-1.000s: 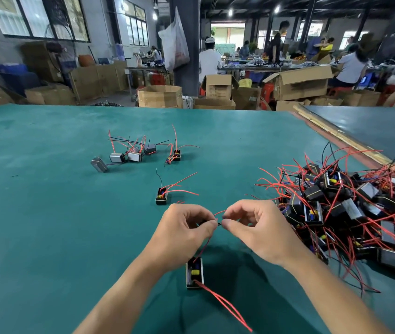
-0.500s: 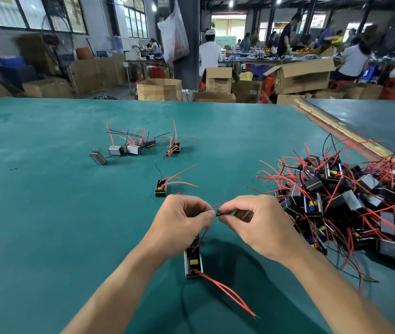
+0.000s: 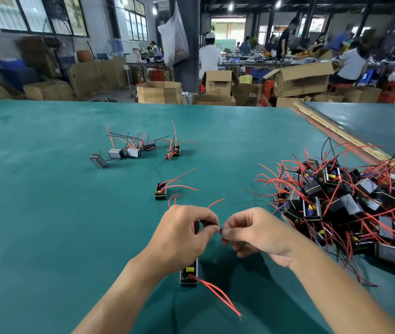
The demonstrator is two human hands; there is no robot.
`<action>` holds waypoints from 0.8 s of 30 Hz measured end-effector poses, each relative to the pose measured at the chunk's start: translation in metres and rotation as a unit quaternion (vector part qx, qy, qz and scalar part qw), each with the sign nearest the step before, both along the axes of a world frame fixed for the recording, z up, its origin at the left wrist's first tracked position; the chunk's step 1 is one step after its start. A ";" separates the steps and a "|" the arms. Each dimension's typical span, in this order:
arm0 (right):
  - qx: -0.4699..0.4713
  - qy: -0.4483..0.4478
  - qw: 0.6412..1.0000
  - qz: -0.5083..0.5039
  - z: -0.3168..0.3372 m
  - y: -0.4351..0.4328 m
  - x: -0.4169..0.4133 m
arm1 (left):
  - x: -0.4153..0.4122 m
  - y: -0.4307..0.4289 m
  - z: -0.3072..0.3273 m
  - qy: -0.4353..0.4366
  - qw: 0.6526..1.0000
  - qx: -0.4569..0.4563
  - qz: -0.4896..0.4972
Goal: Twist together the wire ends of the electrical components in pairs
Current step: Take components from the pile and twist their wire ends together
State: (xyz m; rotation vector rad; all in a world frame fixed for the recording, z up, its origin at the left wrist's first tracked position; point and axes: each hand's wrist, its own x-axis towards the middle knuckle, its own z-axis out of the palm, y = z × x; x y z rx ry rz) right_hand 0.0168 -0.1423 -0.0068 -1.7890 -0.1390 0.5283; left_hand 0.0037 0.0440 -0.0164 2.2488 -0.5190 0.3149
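Left hand (image 3: 182, 235) and right hand (image 3: 261, 233) each pinch the wire ends (image 3: 220, 229), fingertips meeting above a component (image 3: 188, 273) on the table (image 3: 47, 213). Few set-aside units (image 3: 131, 151), seemingly done. Large pile (image 3: 350, 208) waits at right. Judged early.

matt green table cover (image 3: 47, 213), dull grey metal cases (image 3: 115, 153), brown cardboard boxes (image 3: 159, 92)
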 end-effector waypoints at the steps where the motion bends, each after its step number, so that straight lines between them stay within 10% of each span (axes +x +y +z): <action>1: 0.003 -0.005 1.000 0.000 0.001 0.001 0.000 | 0.000 0.000 0.000 0.002 1.000 -0.006 0.002; 14: 0.035 0.149 0.988 0.018 0.007 0.002 0.000 | 0.000 0.000 -0.004 0.010 1.000 -0.015 -0.007; 24: 0.065 0.017 0.998 -0.002 0.004 0.003 -0.001 | 0.019 0.014 0.003 0.117 0.947 -0.263 0.142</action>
